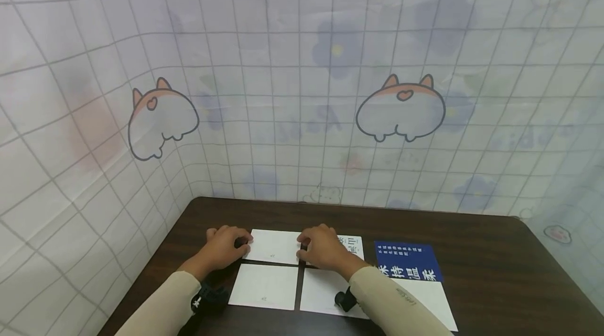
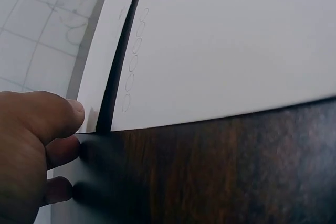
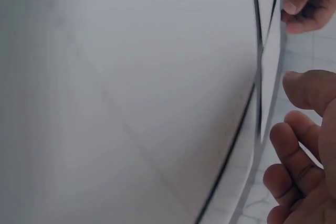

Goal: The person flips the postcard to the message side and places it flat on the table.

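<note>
A white card (image 1: 275, 247) lies flat at the back left of the cards, between my two hands. At its left edge, the thumb and fingertips of my left hand (image 1: 224, 246) touch it. In the left wrist view, my left thumb (image 2: 68, 116) rests at the end of that card (image 2: 97, 72). Over the card's right edge is my right hand (image 1: 323, 247), its bent fingers and thumb spread apart with nothing gripped between them. Behind this hand, a white card with dark characters (image 1: 351, 244) is partly covered.
Nearer me lie a white card (image 1: 264, 286) and another white card (image 1: 321, 290), partly under my right forearm. At the right, a blue card with white characters (image 1: 408, 257) is overlapped by a white card (image 1: 427, 296). A patterned curtain (image 1: 302, 116) stands behind the dark wooden table (image 1: 495, 273).
</note>
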`<state>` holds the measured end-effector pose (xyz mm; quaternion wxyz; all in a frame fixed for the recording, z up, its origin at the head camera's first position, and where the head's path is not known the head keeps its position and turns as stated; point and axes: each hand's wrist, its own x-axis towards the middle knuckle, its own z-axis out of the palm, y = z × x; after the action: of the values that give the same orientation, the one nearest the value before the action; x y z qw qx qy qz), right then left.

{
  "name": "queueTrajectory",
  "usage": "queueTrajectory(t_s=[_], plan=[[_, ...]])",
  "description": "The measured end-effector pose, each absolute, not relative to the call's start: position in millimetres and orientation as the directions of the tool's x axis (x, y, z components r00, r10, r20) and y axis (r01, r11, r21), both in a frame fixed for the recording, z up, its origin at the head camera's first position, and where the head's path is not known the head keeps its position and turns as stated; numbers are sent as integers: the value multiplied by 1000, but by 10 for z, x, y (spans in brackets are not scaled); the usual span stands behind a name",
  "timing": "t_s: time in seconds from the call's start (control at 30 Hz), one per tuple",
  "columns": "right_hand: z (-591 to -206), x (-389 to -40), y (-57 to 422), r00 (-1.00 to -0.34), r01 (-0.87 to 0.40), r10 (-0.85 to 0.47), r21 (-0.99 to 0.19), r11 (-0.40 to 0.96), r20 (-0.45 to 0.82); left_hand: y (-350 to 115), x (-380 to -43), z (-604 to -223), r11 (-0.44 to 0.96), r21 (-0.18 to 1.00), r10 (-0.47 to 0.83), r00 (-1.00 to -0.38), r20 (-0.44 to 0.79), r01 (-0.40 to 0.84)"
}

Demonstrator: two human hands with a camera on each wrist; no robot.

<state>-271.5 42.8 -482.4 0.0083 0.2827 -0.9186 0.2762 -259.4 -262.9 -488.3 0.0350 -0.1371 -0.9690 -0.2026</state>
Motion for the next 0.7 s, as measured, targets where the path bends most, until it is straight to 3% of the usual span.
queueTrajectory(t_s=[0.7], plan=[[-4788,-2756,810,-851,-506,-503,-494,707,152,-2339,-2642,-4782,843,418,324,-940,104,337]])
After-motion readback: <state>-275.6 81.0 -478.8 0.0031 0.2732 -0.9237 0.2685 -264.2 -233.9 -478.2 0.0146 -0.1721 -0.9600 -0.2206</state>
